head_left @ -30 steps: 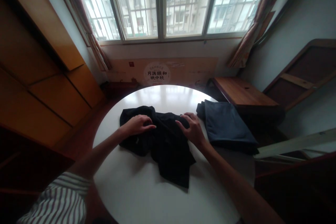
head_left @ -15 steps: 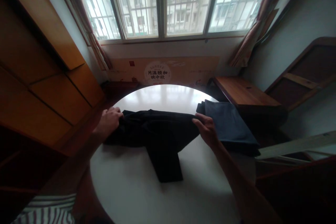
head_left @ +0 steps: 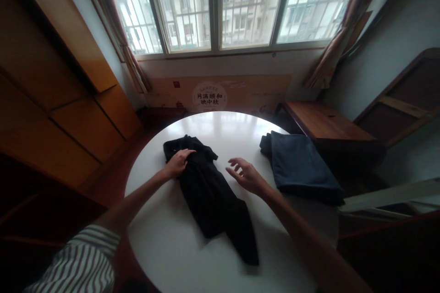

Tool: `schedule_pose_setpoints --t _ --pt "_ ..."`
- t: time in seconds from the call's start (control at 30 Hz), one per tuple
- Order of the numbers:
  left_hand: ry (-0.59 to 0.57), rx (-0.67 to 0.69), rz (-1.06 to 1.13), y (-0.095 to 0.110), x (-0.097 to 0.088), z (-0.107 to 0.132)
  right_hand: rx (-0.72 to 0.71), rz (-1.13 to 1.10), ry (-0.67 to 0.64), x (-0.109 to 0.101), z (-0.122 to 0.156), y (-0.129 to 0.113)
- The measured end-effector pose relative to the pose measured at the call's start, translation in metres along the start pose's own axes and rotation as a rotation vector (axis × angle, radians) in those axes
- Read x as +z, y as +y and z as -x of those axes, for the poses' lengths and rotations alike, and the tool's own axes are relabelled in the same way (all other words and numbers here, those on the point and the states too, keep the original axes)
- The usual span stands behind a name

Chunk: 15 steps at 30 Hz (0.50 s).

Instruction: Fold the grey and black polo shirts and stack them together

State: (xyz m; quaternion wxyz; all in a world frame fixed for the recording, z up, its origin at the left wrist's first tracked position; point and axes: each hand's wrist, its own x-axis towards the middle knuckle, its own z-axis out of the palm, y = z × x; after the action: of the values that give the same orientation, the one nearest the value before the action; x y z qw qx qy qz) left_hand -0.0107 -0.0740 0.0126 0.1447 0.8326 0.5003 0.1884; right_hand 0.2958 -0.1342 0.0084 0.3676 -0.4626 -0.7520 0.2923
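A black garment (head_left: pixel 209 192) lies slantwise on the round white table (head_left: pixel 165 247), partly folded. One narrow sleeve or leg reaches toward the lower right; I cannot tell which kind of garment it is. My left hand (head_left: pixel 178 163) rests on its upper left part, fingers stretched over the cloth. Just right of the garment, my right hand (head_left: pixel 245 175) hovers with fingers apart and nothing in them. Further right sits a stack of folded dark clothes (head_left: pixel 302 162), a blue-grey one on top.
Behind the table on the right stands a low wooden table (head_left: pixel 330 123). Wooden cabinets (head_left: pixel 79 119) line the left side. A barred window (head_left: pixel 213 9) and a printed banner (head_left: pixel 247 94) are at the far wall. A pale rail (head_left: pixel 388 194) juts in at the right.
The garment, held stretched sideways between both hands before, now lies slanted on the table. My right hand has let go of it. My left hand has moved right, onto the cloth.
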Motion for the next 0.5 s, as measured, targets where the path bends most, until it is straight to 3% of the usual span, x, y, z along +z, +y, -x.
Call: schedule_pose_setpoints --t 0.13,0.2,0.27,0.33,0.4,0.5 --pt "-0.200 0.340 0.332 0.024 0.013 0.013 -0.036 0.068 0.119 0.001 0.000 0.019" --pt "-0.153 0.381 0.327 0.035 0.016 0.018 -0.084 0.081 0.083 -0.002 -0.001 0.023" --pt "0.012 0.255 0.238 0.041 0.017 0.020 -0.089 0.045 0.009 -0.004 -0.002 0.024" --pt "0.060 0.036 0.172 0.039 0.015 0.018 -0.024 0.001 -0.020 -0.005 -0.003 0.023" --pt "-0.093 -0.109 0.187 0.032 0.009 0.014 0.036 -0.043 0.004 -0.007 -0.004 0.019" --pt "-0.350 -0.137 0.282 0.018 -0.008 0.003 0.025 -0.138 0.090 -0.010 -0.005 0.014"
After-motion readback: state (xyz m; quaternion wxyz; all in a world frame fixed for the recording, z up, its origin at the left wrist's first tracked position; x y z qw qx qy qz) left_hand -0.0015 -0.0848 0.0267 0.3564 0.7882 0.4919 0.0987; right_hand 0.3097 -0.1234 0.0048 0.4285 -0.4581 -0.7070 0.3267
